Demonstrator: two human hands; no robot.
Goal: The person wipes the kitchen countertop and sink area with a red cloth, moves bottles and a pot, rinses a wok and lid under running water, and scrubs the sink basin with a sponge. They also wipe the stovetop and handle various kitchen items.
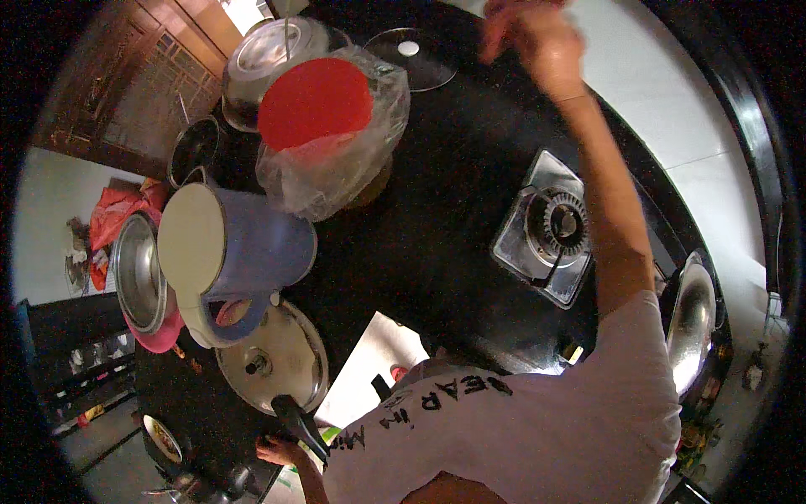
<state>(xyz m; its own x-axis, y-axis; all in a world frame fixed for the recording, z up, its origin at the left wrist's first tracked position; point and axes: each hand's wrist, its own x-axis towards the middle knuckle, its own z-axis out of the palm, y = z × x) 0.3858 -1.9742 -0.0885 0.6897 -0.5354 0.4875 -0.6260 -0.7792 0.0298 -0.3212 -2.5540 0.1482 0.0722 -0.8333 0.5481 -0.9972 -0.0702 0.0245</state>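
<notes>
My right hand (pixel 541 38), blurred and partly cut off by the top rim, is raised at the far end of my outstretched arm; whether it holds anything cannot be told. Low at the left, my left hand (pixel 277 448) rests by the counter's edge beside the black handle of a lidded metal pan or cooker (pixel 277 353). A single gas burner (pixel 554 227) stands left of my right forearm. A blue plastic jug with a cream lid (pixel 252 246) stands at the left, near a red round lid or container (pixel 318 104) partly wrapped in clear plastic.
A large metal pot (pixel 242 94) and a glass lid with a white knob (pixel 431 69) lie at the back. At the left are a metal bowl in a pink basin (pixel 154 340) and a dish of food (pixel 162 438). A metal wok or pan (pixel 689 327) is at the right.
</notes>
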